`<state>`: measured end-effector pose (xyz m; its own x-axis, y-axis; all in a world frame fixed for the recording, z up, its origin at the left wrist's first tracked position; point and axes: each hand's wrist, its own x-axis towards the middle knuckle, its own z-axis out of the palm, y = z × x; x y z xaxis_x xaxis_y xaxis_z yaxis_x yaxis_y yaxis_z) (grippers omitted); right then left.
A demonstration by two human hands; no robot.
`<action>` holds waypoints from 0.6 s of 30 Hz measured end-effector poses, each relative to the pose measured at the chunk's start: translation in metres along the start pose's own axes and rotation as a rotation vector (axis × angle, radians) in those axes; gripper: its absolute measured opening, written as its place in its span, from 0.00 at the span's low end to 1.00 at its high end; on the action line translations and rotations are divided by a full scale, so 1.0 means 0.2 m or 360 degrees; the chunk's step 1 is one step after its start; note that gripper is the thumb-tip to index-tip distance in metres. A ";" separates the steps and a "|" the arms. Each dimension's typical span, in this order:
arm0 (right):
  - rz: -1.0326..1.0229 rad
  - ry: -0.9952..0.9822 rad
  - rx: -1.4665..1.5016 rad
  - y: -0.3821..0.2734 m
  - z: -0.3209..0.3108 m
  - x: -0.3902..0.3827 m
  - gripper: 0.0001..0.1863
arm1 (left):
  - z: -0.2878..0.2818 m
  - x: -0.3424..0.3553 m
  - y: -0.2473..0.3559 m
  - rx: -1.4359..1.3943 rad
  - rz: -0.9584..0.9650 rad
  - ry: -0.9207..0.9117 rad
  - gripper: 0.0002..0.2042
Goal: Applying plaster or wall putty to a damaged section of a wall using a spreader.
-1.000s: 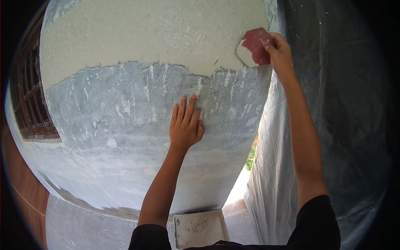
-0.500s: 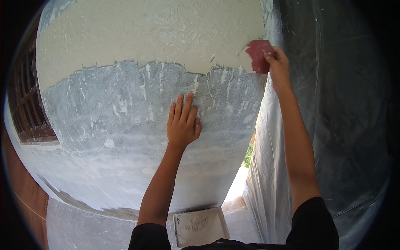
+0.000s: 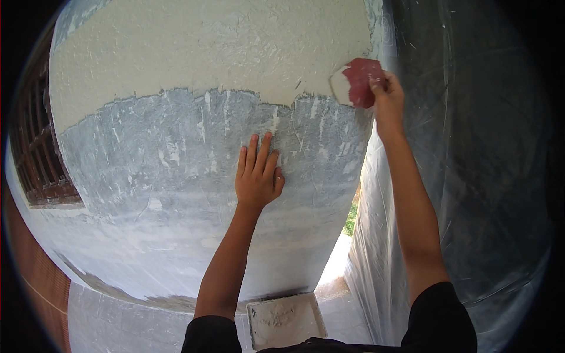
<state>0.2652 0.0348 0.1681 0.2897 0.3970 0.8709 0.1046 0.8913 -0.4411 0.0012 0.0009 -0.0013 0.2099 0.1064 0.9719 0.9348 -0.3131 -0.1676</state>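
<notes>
Head view: red scraper [image 3: 361, 83], pale side leftward, long axis unclear, pinched by right hand [image 3: 389, 105], left hand [image 3: 258, 175] spread.

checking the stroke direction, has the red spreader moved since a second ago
Yes: against the ragged lower edge of the cream plaster, the red spreader in the right hand has moved down.
</notes>
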 end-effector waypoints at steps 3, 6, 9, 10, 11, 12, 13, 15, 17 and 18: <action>-0.0077 -0.0049 -0.0183 0.01 0.01 0.01 0.11 | 0.00 0.00 0.00 0.0017 0.0006 0.0004 0.17; 0.0038 0.0309 -0.0043 0.01 -0.02 0.05 0.11 | 0.00 0.01 0.01 -0.0006 0.0007 0.0019 0.16; -0.0020 0.0056 0.0224 0.02 0.00 0.02 0.12 | 0.00 0.00 0.00 -0.0008 0.0024 0.0037 0.16; 0.0052 0.0009 0.0077 -0.01 0.03 0.00 0.12 | -0.01 0.00 -0.01 0.0003 0.0019 0.0034 0.16; 0.0059 0.0006 0.0073 -0.01 0.02 -0.01 0.12 | -0.01 -0.01 -0.01 0.0014 0.0014 0.0031 0.16; 0.0092 0.0137 0.0052 -0.01 0.01 0.01 0.11 | -0.01 0.00 -0.01 0.0013 0.0012 0.0035 0.16; 0.0126 0.0268 0.0031 -0.02 -0.01 0.02 0.11 | 0.00 0.00 0.00 -0.0026 0.0018 0.0028 0.17; 0.0106 0.0396 0.0030 -0.02 -0.07 0.02 0.11 | 0.00 0.00 0.00 -0.0060 0.0016 0.0017 0.17; 0.0157 0.0335 0.0084 -0.04 -0.10 -0.03 0.11 | 0.00 0.00 0.00 -0.0067 0.0035 0.0031 0.17; 0.0165 0.0332 0.0075 -0.05 -0.09 -0.06 0.11 | 0.00 0.00 0.00 -0.0074 0.0029 0.0022 0.17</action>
<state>0.2787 0.0176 0.1580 0.4876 0.4374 0.7556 0.0210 0.8593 -0.5110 0.0010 0.0005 -0.0018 0.2222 0.0872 0.9711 0.9166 -0.3582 -0.1776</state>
